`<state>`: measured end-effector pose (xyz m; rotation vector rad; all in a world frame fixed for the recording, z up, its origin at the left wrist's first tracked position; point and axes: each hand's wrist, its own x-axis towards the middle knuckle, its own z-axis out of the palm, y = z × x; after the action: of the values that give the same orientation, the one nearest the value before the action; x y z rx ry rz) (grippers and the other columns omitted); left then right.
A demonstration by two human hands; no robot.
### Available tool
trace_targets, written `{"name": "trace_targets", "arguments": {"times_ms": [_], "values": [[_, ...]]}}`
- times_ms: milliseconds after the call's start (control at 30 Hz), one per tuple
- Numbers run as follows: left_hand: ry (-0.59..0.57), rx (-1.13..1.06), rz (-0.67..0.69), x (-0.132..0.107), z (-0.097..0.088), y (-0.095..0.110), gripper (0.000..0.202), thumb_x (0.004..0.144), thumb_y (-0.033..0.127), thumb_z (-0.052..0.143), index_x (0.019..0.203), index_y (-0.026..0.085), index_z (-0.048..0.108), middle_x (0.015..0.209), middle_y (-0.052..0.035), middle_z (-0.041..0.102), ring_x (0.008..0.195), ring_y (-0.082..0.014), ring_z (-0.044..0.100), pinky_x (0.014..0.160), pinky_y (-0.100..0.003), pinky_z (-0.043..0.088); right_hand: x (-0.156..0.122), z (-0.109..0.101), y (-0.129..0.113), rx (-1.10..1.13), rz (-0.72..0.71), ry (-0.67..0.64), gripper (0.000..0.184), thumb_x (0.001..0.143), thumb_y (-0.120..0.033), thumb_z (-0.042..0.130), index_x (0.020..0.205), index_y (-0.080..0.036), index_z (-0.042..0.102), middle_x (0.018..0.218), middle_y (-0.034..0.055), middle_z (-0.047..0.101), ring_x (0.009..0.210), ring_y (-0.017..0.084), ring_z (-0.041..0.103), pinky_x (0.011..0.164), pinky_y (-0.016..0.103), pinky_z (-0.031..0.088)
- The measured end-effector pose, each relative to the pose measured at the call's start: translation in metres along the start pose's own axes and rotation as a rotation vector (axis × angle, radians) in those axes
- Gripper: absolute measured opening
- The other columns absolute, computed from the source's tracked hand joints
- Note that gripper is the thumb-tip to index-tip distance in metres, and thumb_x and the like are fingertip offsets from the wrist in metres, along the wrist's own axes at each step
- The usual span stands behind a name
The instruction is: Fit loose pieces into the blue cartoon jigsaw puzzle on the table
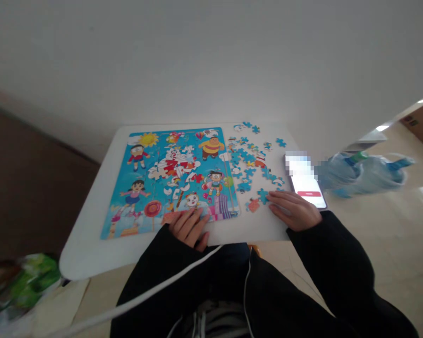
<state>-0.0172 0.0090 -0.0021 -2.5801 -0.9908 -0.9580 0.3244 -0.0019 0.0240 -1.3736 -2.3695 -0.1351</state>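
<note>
A colourful cartoon jigsaw board lies on the white table, with gaps in its white middle figure. My left hand rests flat on the board's near edge, fingers stretched out. Several loose blue pieces are scattered to the right of the board. My right hand lies palm down on the table beside them, fingertips close to a blue piece and an orange piece. It holds nothing that I can see.
A phone with a lit screen lies right of my right hand. Plastic-wrapped water bottles stand on the floor to the right. A green-and-white bag sits at the lower left. A white cable crosses my lap.
</note>
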Motion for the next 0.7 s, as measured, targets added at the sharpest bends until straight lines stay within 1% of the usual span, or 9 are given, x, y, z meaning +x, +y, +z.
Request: {"name": "trace_targets", "arguments": {"times_ms": [67,133,200,267,333,400,500,600,700], "values": [[-0.008,0.009,0.018,-0.002,0.001,0.003,0.032,0.084,0.025,0.053,0.113,0.014,0.058,0.11,-0.0116,0.063,0.103,-0.0246,0.058,0.086,-0.039,0.044,0.001,0.003,0.002,-0.013,-0.013,0.009,0.025,0.087,-0.024,0.053,0.105,-0.017,0.069,0.104,0.0081,0.07,0.094,0.019,0.067,0.082,0.03,0.058],[0.018,-0.012,-0.042,-0.003,0.003,0.007,0.031,0.085,0.026,0.05,0.112,0.014,0.058,0.111,-0.0117,0.063,0.105,-0.0244,0.057,0.088,-0.039,0.043,0.004,0.005,0.003,-0.022,-0.032,0.022,0.024,0.086,-0.024,0.055,0.104,-0.017,0.07,0.103,0.0079,0.071,0.091,0.019,0.068,0.08,0.03,0.059],[0.078,-0.029,-0.118,-0.003,0.004,0.012,0.028,0.086,0.026,0.048,0.109,0.015,0.059,0.109,-0.0099,0.064,0.104,-0.023,0.057,0.091,-0.04,0.042,0.009,0.006,0.001,-0.027,-0.022,0.048,0.023,0.086,-0.025,0.056,0.102,-0.017,0.071,0.102,0.0083,0.071,0.088,0.02,0.069,0.078,0.032,0.059],[0.163,-0.024,-0.151,-0.005,0.003,0.014,0.025,0.085,0.027,0.048,0.105,0.016,0.061,0.103,-0.0072,0.066,0.1,-0.0207,0.059,0.095,-0.039,0.039,0.015,0.005,-0.005,-0.023,0.023,0.074,0.023,0.086,-0.025,0.055,0.1,-0.017,0.071,0.102,0.0095,0.071,0.088,0.022,0.068,0.079,0.035,0.059],[0.21,0.001,-0.178,-0.008,-0.002,0.012,0.025,0.084,0.027,0.049,0.102,0.017,0.062,0.099,-0.0062,0.067,0.098,-0.0197,0.059,0.096,-0.039,0.037,0.021,0.004,-0.014,-0.004,0.082,0.075,0.023,0.087,-0.026,0.054,0.1,-0.018,0.071,0.103,0.0098,0.07,0.089,0.023,0.068,0.081,0.039,0.058],[0.183,0.034,-0.217,-0.014,-0.01,0.008,0.027,0.082,0.027,0.052,0.104,0.016,0.062,0.1,-0.0077,0.067,0.099,-0.0209,0.059,0.096,-0.04,0.037,0.026,0.003,-0.024,0.038,0.112,0.048,0.024,0.087,-0.028,0.053,0.101,-0.02,0.071,0.104,0.0091,0.07,0.091,0.023,0.068,0.083,0.04,0.057],[0.081,0.065,-0.283,-0.023,-0.022,0.003,0.03,0.081,0.026,0.056,0.108,0.015,0.061,0.108,-0.0118,0.064,0.102,-0.0241,0.059,0.095,-0.043,0.037,0.034,0.003,-0.039,0.105,0.096,0.008,0.024,0.087,-0.028,0.053,0.102,-0.021,0.07,0.104,0.0078,0.07,0.093,0.021,0.067,0.084,0.037,0.057],[0.056,0.068,-0.319,-0.027,-0.026,0.002,0.028,0.082,0.026,0.056,0.108,0.014,0.06,0.107,-0.012,0.065,0.101,-0.024,0.06,0.095,-0.043,0.037,0.045,0.0,-0.051,0.132,0.028,-0.03,0.025,0.088,-0.027,0.051,0.103,-0.02,0.07,0.107,0.007,0.07,0.095,0.02,0.066,0.086,0.034,0.055],[0.065,0.066,-0.31,-0.027,-0.024,0.002,0.027,0.083,0.026,0.054,0.107,0.015,0.06,0.103,-0.0103,0.066,0.098,-0.0235,0.061,0.094,-0.043,0.036,0.069,-0.009,-0.06,0.143,-0.085,-0.093,0.027,0.089,-0.028,0.05,0.106,-0.023,0.069,0.107,0.005,0.07,0.094,0.018,0.067,0.082,0.029,0.055]]}}
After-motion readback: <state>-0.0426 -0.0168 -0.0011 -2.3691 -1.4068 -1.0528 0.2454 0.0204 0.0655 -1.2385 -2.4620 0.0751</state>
